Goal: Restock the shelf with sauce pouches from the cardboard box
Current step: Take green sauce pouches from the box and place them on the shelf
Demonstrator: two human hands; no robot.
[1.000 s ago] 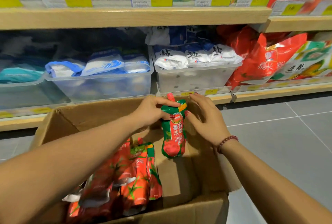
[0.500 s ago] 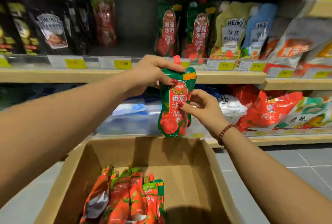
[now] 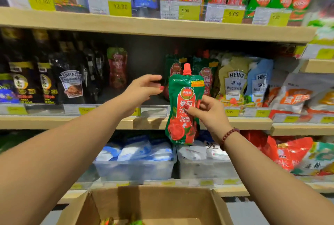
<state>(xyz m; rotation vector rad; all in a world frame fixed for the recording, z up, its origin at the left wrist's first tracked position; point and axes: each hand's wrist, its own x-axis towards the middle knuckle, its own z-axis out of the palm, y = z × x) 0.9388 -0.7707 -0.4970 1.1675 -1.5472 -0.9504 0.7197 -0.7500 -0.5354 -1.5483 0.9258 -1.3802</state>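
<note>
A green and red tomato ketchup pouch (image 3: 182, 109) with a red spout hangs upright in front of the middle shelf (image 3: 108, 122). My right hand (image 3: 207, 114) pinches it by its right edge. My left hand (image 3: 144, 89) is just left of the pouch top, fingers spread, holding nothing. Behind the pouch, two matching ketchup pouches (image 3: 206, 75) stand on the middle shelf, with a dark gap to their left. The cardboard box (image 3: 162, 205) sits open at the bottom, with only the tips of a few pouches showing.
Dark Heinz pouches (image 3: 71, 84) and a lone red pouch (image 3: 117, 69) stand left on the middle shelf; pale Heinz pouches (image 3: 235, 82) stand right. An upper shelf (image 3: 162, 28) carries more sauce packs. Clear bins (image 3: 135, 168) of white bags sit below.
The pouch has risen from the box to the level of the middle shelf. My left hand let go of its top; my right hand alone holds it now. The view tilted upward.
</note>
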